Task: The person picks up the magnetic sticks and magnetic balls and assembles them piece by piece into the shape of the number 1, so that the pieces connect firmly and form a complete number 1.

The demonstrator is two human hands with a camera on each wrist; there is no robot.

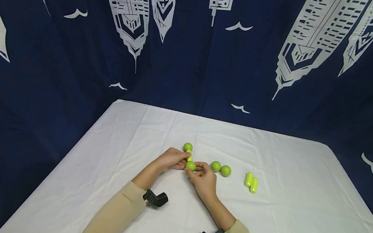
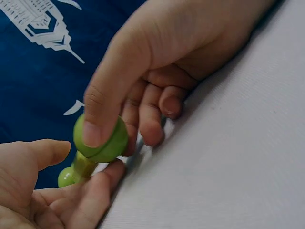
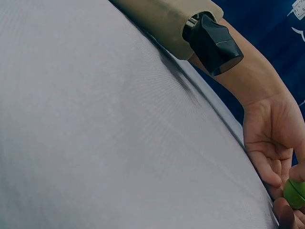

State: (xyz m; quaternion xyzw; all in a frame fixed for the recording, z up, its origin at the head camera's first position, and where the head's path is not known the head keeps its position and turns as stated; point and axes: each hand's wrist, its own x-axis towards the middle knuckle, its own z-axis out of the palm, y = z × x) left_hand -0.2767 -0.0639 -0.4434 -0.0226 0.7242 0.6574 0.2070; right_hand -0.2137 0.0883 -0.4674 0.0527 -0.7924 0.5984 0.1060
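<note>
My left hand (image 1: 174, 158) holds a yellow-green rod (image 1: 189, 157) between thumb and fingers. At the rod's far end sits a glossy green ball (image 1: 188, 147); a second green ball (image 1: 190, 165) is at its near end. My right hand (image 1: 205, 182) pinches this near ball, its thumb across the ball's seam in the left wrist view. Both hands are low over the white cloth, fingers close together. In the right wrist view the near ball (image 3: 294, 193) shows at the edge, with the left hand (image 3: 271, 138) behind it; most of the right hand is out of frame.
Two more green balls (image 1: 221, 168) lie side by side right of the hands. Farther right, two yellow-green rods (image 1: 251, 182) lie next to each other on the white tablecloth (image 1: 299, 202). A dark blue curtain (image 1: 183, 75) hangs behind the table.
</note>
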